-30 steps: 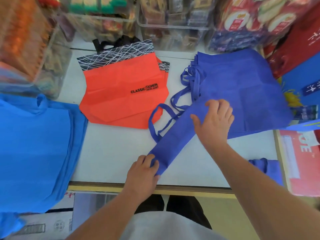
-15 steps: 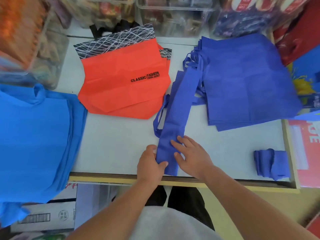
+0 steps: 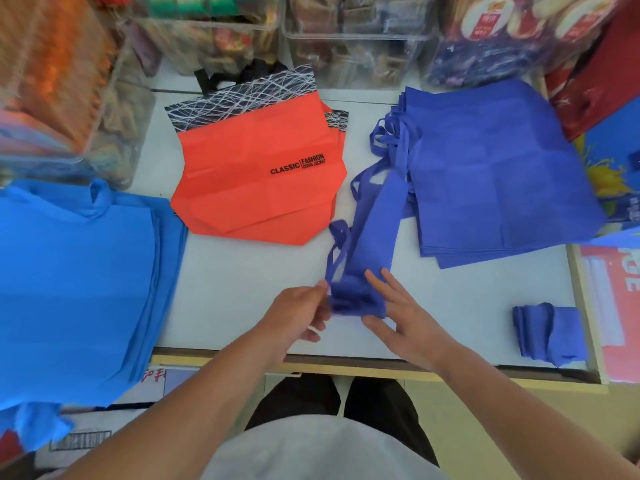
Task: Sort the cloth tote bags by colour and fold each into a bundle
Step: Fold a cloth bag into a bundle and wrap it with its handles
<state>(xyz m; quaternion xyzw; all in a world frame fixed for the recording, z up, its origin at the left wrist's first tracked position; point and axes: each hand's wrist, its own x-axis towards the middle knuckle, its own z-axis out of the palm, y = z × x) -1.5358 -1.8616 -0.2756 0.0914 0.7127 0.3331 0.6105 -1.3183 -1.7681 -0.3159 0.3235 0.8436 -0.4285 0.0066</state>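
Right now my left grip [image 3: 294, 313] pinches the rolled end of the strip [image 3: 372, 233], fingers curled onto its left side so the turns cannot spring loose, though I cannot see how far the thumb goes under. My right grip [image 3: 405, 317] is wide, fingers straight and spread, one laid over the top of the roll [image 3: 356, 301] and the thumb at its near edge, which I judge steadies the roll and keeps it square while it is turned. This strip is an indigo tote folded lengthwise into a narrow band, lying just right of the orange bag [image 3: 259, 188] and running from beside that bag's right edge down toward me; its loop handles trail out on the side facing the orange bag. Its cloth looks thin, matte and limp, holding soft creases. Colours sit apart, I reckon so each pile is worked in turn: the indigo stack [image 3: 495, 174] further right of the orange bag, the light blue stack [image 3: 76, 278] to its left. One finished bundle [image 3: 547, 334] sits well right of the orange bag and nearer me, by the edge of the bench [image 3: 242, 289].
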